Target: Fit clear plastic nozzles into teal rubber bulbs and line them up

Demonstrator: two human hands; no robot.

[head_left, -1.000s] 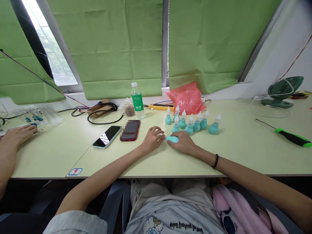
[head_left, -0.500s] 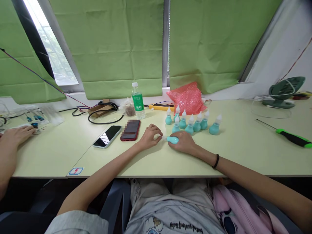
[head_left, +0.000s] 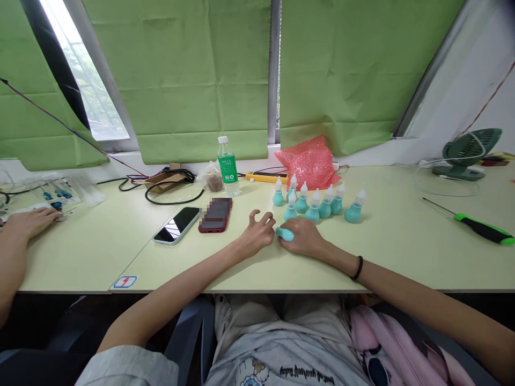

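Observation:
My right hand (head_left: 304,237) is wrapped round a teal bulb nasal aspirator (head_left: 285,234), which lies sideways low over the table with its open end to the left. Right beside that end is my left hand (head_left: 257,234), its fingers bent and the index finger raised. The aspirator's clear nozzle is out of sight; my left fingers cover the place, and what they pinch is hidden. Behind my right hand several teal aspirators (head_left: 303,202) with clear pointed tips stand upright in a loose group. One more aspirator (head_left: 354,212) stands a little apart on their right.
Left of my hands lie a white-edged phone (head_left: 177,225) and a red-cased phone (head_left: 216,215). Behind are a water bottle (head_left: 228,170) and red bubble wrap (head_left: 309,163). A screwdriver (head_left: 480,227) and fan (head_left: 466,155) are right. Another person's hand (head_left: 32,221) rests far left.
My left hand has shifted right and turned, covering where the clear nozzle showed, and its index finger has lifted. My right hand keeps hold of the bulb almost in place.

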